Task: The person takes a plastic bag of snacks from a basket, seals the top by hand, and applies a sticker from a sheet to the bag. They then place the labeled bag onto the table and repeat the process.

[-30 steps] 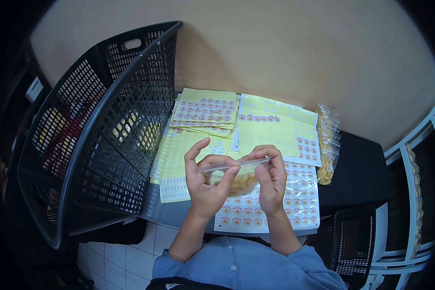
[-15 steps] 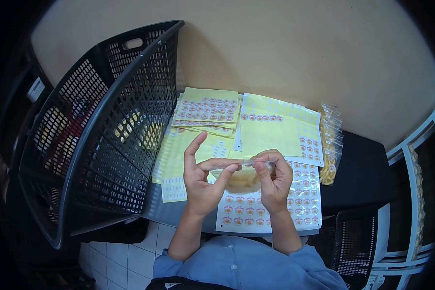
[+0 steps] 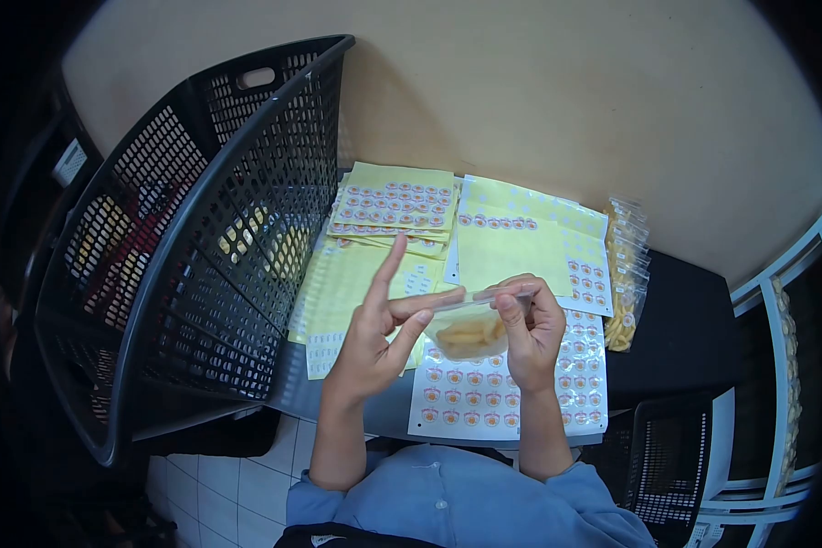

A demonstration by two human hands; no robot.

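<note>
Both hands hold one small clear plastic bag (image 3: 470, 331) of yellowish snack pieces above the table. My left hand (image 3: 381, 333) pinches the bag's top strip at its left end between thumb and middle fingers, with the index finger pointing up. My right hand (image 3: 532, 331) pinches the top strip at its right end. The bag hangs over a white sheet of round orange stickers (image 3: 484, 395).
A large black plastic basket (image 3: 183, 247) stands tilted at the left, with coloured things inside. Yellow sticker sheets (image 3: 393, 208) lie spread on the table. A row of filled clear bags (image 3: 623, 274) lies at the right. A white rack (image 3: 785, 365) stands at far right.
The left hand has slid left along the bag's top strip and its index finger has lifted higher. The bag has risen slightly and tilted; the right hand has stayed at the right end.
</note>
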